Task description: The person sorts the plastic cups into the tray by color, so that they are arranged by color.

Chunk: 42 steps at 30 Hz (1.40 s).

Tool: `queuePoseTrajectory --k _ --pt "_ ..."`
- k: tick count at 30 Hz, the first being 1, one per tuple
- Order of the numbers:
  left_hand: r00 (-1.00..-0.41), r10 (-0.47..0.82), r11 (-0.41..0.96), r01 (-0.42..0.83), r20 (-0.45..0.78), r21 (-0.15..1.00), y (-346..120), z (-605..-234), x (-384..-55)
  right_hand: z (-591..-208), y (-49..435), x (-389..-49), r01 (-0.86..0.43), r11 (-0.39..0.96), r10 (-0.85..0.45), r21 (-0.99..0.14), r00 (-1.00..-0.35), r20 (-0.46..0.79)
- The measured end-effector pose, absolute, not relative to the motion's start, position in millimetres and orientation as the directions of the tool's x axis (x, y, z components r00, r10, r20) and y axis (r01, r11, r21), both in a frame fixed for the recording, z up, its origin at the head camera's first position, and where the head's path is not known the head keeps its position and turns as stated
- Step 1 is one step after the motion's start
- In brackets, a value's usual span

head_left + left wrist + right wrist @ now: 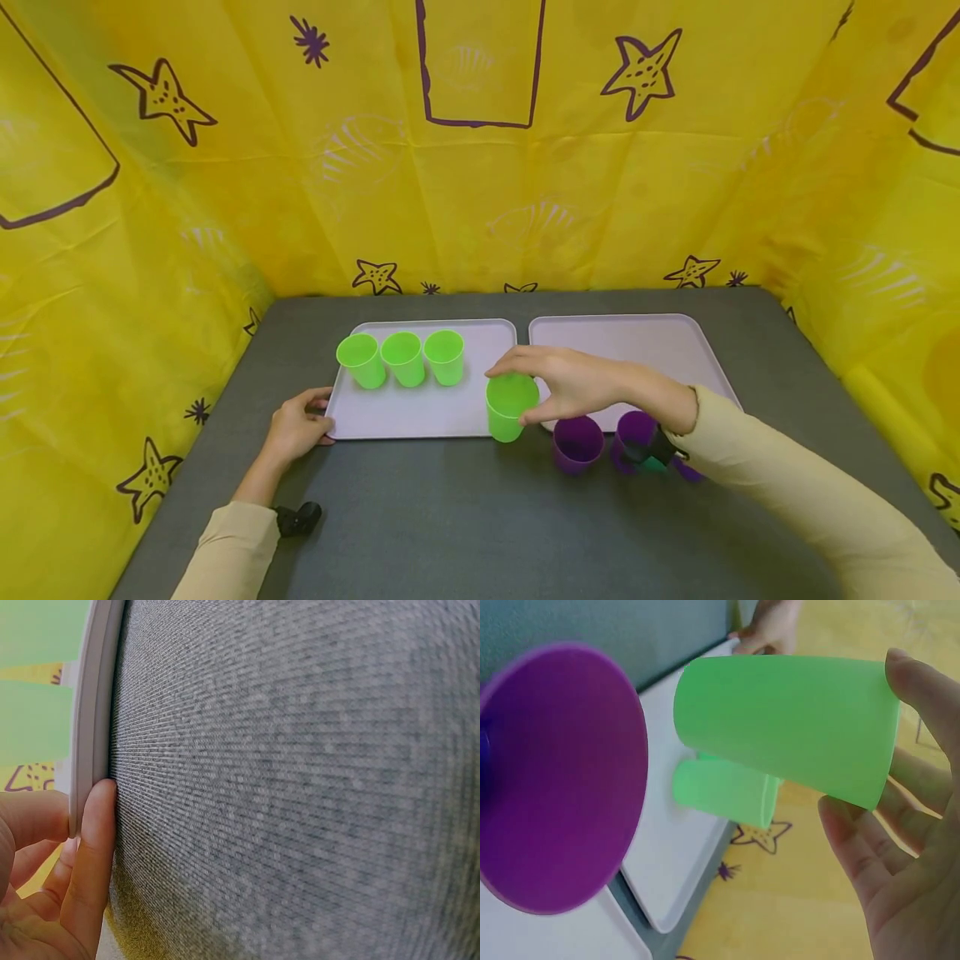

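My right hand (564, 382) pinches a green plastic cup (504, 417) near its rim, thumb on one side and fingers on the other. This cup (780, 724) is upright, held above the left tray's right front corner. Three more green cups (405, 360) stand in a row on the left white tray (420, 414). At that tray's near left corner my left hand (295, 427) grips the edge; the left wrist view shows thumb and fingers at the rim (91, 712). Close below my right wrist stands a purple cup (576, 450), with another purple cup (633, 432) beside it.
A second white tray (622, 333) lies on the right, partly behind my right arm. Something teal (655, 465) and another purple piece (688, 469) show under the wrist camera, mostly hidden. Yellow patterned cloth (480, 183) encloses the dark grey table (420, 517).
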<state>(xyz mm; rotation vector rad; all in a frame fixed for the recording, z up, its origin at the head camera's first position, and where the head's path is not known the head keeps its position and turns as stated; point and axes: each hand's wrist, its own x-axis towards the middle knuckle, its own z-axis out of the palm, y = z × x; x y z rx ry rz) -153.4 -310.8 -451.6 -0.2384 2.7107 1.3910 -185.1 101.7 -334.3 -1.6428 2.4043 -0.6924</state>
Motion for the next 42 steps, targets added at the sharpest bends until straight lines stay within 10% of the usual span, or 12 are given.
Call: queuePoseTrajectory --k 42 --pt "-0.985 -0.094 0.564 -0.174 -0.146 0.808 -311.2 -451.9 -153.4 -370.7 64.8 -260.5 -0.708 0.533 -0.794 -0.463 -0.608 0.016"
